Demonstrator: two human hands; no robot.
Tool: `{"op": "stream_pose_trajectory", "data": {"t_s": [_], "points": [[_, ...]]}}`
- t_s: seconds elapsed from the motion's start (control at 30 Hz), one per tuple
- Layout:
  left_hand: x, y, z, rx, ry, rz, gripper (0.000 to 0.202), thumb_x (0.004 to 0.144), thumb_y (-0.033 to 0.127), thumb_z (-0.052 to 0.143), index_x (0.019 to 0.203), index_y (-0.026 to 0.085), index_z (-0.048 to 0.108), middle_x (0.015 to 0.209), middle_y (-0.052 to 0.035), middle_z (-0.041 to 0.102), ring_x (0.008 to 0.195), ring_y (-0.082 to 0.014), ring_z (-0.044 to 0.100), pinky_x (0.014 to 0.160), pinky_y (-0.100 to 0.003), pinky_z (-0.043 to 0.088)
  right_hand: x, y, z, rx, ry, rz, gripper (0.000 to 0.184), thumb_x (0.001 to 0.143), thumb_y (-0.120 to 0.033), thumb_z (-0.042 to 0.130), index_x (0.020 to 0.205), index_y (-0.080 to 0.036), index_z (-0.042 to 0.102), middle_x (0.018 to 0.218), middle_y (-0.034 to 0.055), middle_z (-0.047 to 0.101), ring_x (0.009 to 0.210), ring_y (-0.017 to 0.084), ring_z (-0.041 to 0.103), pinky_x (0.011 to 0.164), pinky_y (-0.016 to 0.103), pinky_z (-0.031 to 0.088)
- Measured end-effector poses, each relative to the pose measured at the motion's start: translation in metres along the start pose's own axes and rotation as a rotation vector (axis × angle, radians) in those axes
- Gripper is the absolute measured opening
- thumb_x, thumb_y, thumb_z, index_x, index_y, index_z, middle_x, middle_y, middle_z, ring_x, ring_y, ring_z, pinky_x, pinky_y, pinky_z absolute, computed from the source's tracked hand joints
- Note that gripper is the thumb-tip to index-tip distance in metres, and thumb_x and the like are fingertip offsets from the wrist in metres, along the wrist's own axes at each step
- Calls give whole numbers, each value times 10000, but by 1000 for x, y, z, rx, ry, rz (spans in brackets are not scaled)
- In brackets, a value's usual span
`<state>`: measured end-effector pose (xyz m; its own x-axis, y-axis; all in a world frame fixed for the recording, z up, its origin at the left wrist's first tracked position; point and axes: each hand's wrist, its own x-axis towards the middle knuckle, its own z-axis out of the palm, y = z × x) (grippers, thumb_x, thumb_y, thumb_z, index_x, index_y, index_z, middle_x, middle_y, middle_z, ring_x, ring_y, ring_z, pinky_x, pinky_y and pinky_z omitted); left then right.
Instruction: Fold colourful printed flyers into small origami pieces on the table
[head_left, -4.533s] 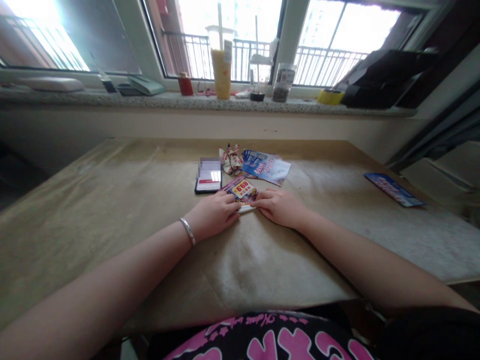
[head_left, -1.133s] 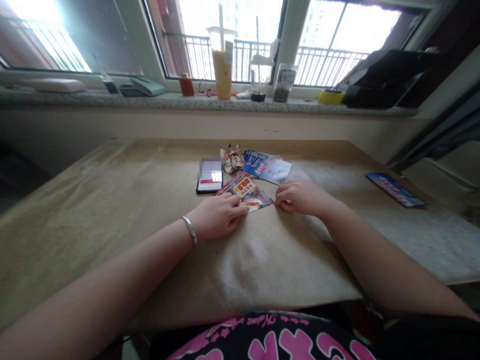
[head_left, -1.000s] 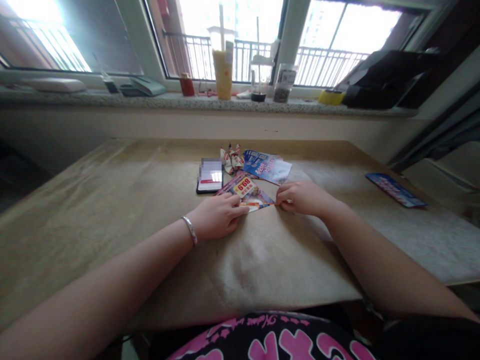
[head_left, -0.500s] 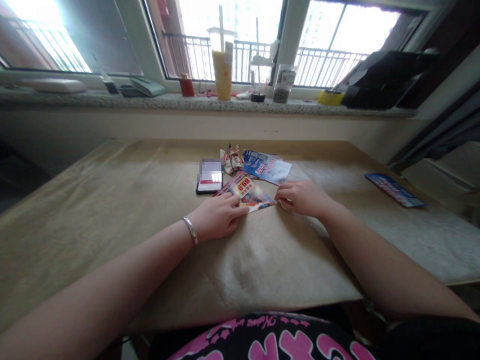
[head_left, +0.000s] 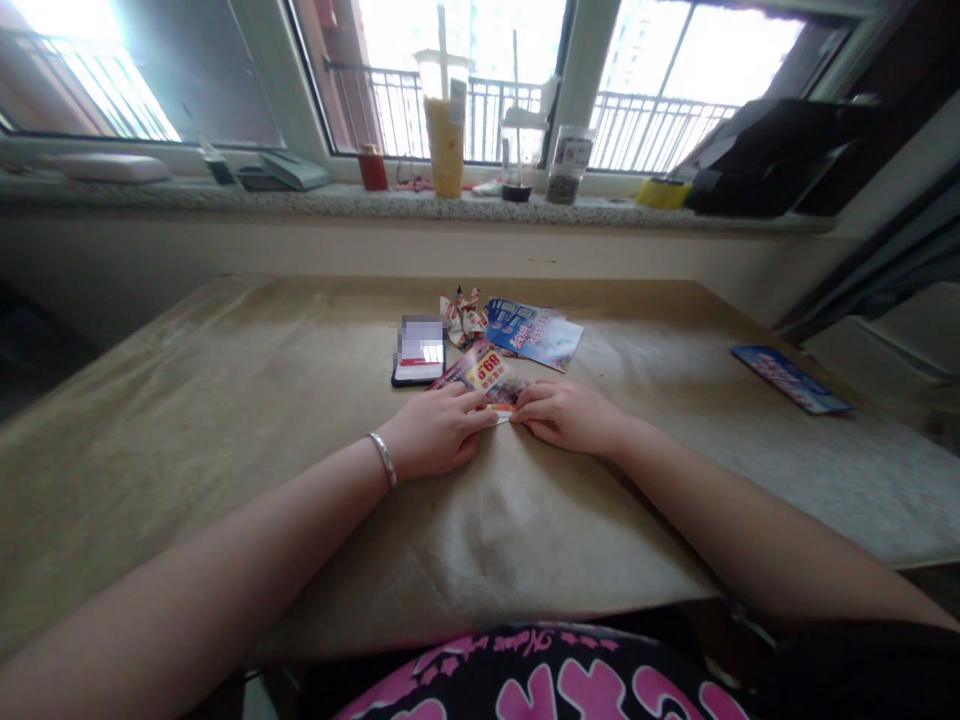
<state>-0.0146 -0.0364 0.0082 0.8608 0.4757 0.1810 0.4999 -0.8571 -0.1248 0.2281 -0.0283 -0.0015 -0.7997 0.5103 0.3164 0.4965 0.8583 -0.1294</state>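
Observation:
A folded printed flyer (head_left: 489, 372) with yellow and red print lies on the table, its near edge turned up as a pale, orange-marked strip. My left hand (head_left: 439, 428), with a silver bracelet at the wrist, holds the flyer down at its left side, fingers curled and pressing on the fold. At the right end of that strip, my right hand (head_left: 562, 412) has its fingertips pinched together on the paper. The hands nearly meet at the near edge. Parts of the flyer under the fingers are hidden.
A phone (head_left: 418, 352) lies left of the flyer. Behind it are folded paper pieces (head_left: 463, 318) and a stack of blue flyers (head_left: 534, 334). Another blue flyer (head_left: 791, 380) lies far right. Cups, including a tall yellow drink (head_left: 446, 150), stand on the windowsill (head_left: 315, 203).
My right hand has moved left along the flyer's near edge, from its right corner towards my left hand. My left hand has stayed nearly still on the flyer.

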Motion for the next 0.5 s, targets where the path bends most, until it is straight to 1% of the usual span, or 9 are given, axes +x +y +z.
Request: {"op": "stream_pose_trajectory", "data": {"t_s": [0.1, 0.3, 0.5], "points": [[2, 1, 1, -3, 5, 5, 329, 863, 218, 439, 1154, 195, 589, 1100, -81, 594, 921, -222, 515, 833, -368, 455, 1, 0, 1, -8, 5, -6, 256, 852, -149, 474, 929, -189, 715, 924, 63, 688, 859, 169, 621, 808, 290, 490], [9, 4, 6, -59, -2, 4, 396, 843, 233, 474, 1228, 208, 563, 1111, -71, 602, 958, -234, 515, 875, -382, 449, 7, -4, 1, -129, -60, -31, 253, 846, -161, 478, 979, -171, 693, 904, 82, 669, 868, 194, 597, 807, 317, 476], [9, 1, 5, -165, -5, -28, 368, 840, 215, 480, 1189, 213, 595, 1135, -71, 599, 1002, -231, 508, 936, -396, 435, 9, -6, 1, -145, -68, -20, 244, 838, -168, 484, 972, -177, 687, 897, 73, 665, 882, 192, 588, 802, 302, 459]]}}
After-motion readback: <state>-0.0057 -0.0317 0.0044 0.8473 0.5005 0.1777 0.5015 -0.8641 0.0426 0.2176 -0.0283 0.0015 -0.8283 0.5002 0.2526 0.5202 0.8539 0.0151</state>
